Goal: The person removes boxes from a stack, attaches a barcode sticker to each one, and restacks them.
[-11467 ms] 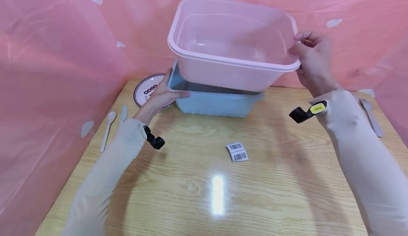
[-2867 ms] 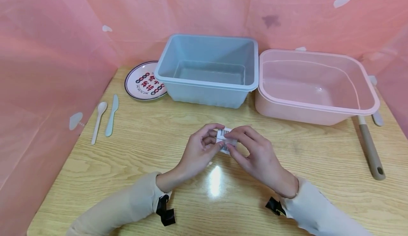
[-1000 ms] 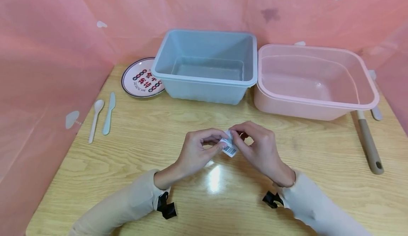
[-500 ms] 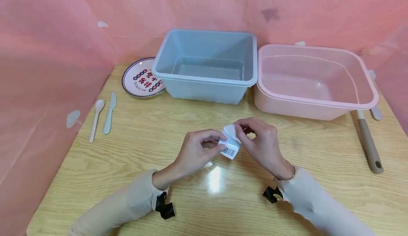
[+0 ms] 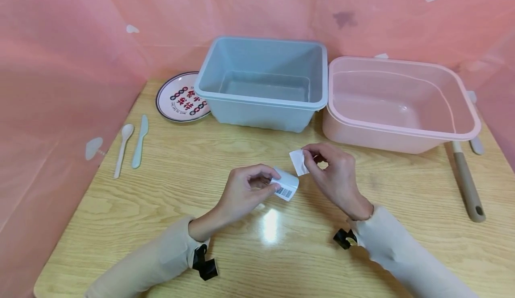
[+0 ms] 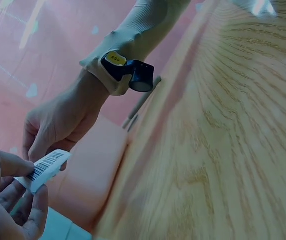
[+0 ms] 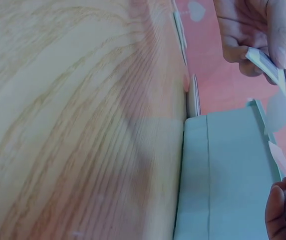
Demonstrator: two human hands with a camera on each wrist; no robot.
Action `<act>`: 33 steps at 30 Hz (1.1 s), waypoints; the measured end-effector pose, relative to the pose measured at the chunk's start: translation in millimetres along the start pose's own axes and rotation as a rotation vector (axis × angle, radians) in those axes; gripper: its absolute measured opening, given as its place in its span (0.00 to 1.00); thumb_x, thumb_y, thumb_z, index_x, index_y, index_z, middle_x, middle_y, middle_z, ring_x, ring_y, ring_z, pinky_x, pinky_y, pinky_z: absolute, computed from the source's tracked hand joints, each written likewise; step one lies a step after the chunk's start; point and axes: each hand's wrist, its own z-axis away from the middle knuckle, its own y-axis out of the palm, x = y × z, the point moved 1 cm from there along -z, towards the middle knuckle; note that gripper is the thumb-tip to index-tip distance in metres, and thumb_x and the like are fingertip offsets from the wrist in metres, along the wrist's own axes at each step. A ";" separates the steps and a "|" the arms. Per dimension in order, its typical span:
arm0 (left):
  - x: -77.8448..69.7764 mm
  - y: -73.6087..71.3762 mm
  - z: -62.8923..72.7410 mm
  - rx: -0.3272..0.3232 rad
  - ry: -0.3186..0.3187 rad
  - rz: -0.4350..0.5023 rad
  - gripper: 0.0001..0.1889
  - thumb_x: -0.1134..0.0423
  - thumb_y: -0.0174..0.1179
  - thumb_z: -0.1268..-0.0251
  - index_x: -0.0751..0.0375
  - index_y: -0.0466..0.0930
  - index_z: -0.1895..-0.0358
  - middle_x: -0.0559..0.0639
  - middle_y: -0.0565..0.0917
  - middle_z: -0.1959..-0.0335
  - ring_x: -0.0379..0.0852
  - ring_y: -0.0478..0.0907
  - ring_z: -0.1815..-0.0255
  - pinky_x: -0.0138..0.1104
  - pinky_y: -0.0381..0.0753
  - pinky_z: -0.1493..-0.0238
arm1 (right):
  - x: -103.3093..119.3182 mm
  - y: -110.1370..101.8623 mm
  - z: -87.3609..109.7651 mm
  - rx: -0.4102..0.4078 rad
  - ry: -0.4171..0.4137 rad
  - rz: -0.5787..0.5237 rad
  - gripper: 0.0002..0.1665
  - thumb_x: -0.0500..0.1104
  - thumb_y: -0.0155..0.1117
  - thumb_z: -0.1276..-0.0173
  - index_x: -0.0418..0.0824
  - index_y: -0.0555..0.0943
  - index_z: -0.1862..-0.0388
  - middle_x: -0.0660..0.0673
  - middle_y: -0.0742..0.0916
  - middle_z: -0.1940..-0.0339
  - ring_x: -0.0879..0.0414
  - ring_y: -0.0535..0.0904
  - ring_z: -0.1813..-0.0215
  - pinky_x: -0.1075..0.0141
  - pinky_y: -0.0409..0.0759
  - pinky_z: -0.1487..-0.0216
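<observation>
Near the middle of the table, my left hand (image 5: 246, 189) pinches a small label sheet (image 5: 288, 181) between thumb and fingers. One barcode sticker (image 5: 284, 193) shows on its lower part; the upper part is bare, glossy backing. A peeled white sticker (image 5: 297, 162) hangs from the thumb and forefinger of my right hand (image 5: 335, 172), just above and right of the sheet. In the right wrist view, a narrow gap separates the peeled sticker (image 7: 281, 161) from the curled backing (image 7: 277, 111). The left wrist view shows the barcode side of the sheet (image 6: 47, 168) tilted upward.
A blue-grey bin (image 5: 261, 110) stands at the back, a pink basin (image 5: 386, 134) right beside it. A printed plate (image 5: 177, 99) lies partly behind the bin. A spoon (image 5: 122, 148) and knife (image 5: 139, 143) lie left; a brown-handled utensil (image 5: 468, 186) lies right.
The blue-grey bin and pink basin, held up together earlier, now stand side by side. The label sheet was picked up, and the right hand has pulled one sticker off it, up and right.
</observation>
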 end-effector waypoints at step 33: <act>32.0 -5.8 -14.2 0.128 -0.095 -0.572 0.13 0.63 0.69 0.44 0.53 0.85 0.54 0.55 0.70 0.62 0.43 0.66 0.66 0.29 0.66 0.69 | -3.1 3.8 0.8 0.036 0.014 0.017 0.05 0.29 0.66 0.42 0.33 0.85 0.67 0.42 0.88 0.70 0.57 0.82 0.73 0.74 0.80 0.70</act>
